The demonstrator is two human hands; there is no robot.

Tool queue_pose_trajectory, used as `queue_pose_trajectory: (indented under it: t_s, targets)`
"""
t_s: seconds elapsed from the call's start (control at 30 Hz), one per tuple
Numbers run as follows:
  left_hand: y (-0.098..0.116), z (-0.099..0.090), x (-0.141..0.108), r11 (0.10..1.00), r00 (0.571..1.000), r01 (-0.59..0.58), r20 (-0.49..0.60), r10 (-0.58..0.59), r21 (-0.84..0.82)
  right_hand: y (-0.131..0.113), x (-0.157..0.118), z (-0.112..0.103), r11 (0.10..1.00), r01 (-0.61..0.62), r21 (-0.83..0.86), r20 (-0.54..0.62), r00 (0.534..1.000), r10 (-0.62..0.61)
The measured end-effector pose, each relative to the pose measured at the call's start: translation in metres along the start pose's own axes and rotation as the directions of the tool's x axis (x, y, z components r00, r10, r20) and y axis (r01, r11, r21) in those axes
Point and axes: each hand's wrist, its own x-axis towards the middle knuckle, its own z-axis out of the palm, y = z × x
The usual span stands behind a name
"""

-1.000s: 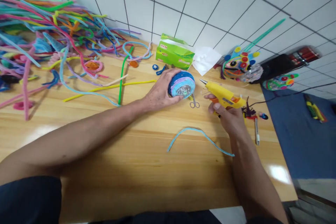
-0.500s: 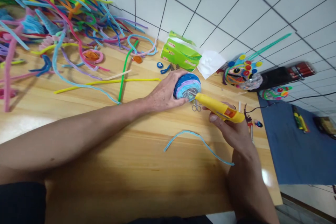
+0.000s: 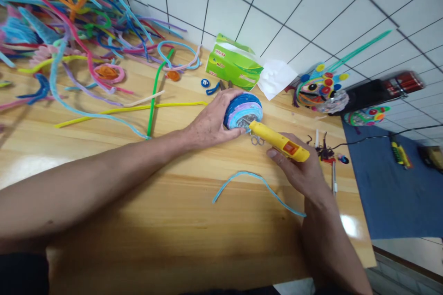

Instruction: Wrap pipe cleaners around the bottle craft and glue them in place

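My left hand [image 3: 211, 122] is closed around the far-left side of a round object wrapped in rings of dark blue, purple and light blue pipe cleaner [image 3: 246, 107]. A grey, shiny patch shows in its uncovered middle. My right hand [image 3: 299, 166] grips a yellow hot glue gun [image 3: 278, 139], whose metal nozzle points at that patch; whether it touches cannot be made out. Scissors [image 3: 256, 138] lie just beneath the object, only their handles showing. A loose light blue pipe cleaner [image 3: 247, 174] curves across the wooden table nearer to me.
A heap of coloured pipe cleaners [image 3: 79, 18] fills the far left. Behind my hands stand a green tissue pack [image 3: 233, 64] and a white tissue [image 3: 276, 78]. Decorated crafts [image 3: 321, 87] sit at the right by the tiled wall. A black cord [image 3: 367, 137] runs rightward over a blue mat [image 3: 377, 184].
The view has shifted slightly. The glue gun has tilted a little and moved slightly left with my right hand, its nozzle still at the middle of the round object. My left hand keeps its hold.
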Motion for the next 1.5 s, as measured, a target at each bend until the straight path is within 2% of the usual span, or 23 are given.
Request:
queue_pose_trajectory:
  t_s: [0.2,0.43,0.67,0.93,1.5]
  targets:
    - [-0.0025,0.0029,0.0000,0.999,0.999,0.034,-0.028,-0.035,-0.034,-0.0001,0.0022,0.0016,1.000,0.001,0.017,-0.008,1.000,0.000]
    - [-0.0022,0.0016,0.0005,0.999,0.999,-0.036,-0.012,0.035,-0.023,0.0001,0.0034,0.0023,0.999,0.044,0.026,-0.015,0.999,-0.044]
    - [-0.0027,0.0024,0.0011,1.000,1.000,0.006,-0.015,-0.006,-0.014,0.0016,0.0015,-0.0007,0.996,0.061,0.066,-0.017,0.998,-0.060]
    - [-0.0039,0.0032,0.0012,1.000,1.000,-0.024,-0.017,0.024,-0.020,0.0034,0.0039,0.0014,0.993,0.115,0.004,-0.011,0.993,-0.115]
    - [-0.0052,0.0040,0.0014,0.999,0.999,-0.031,-0.031,0.030,-0.041,0.0059,0.0030,0.0026,0.988,0.155,0.020,-0.044,0.987,-0.154]
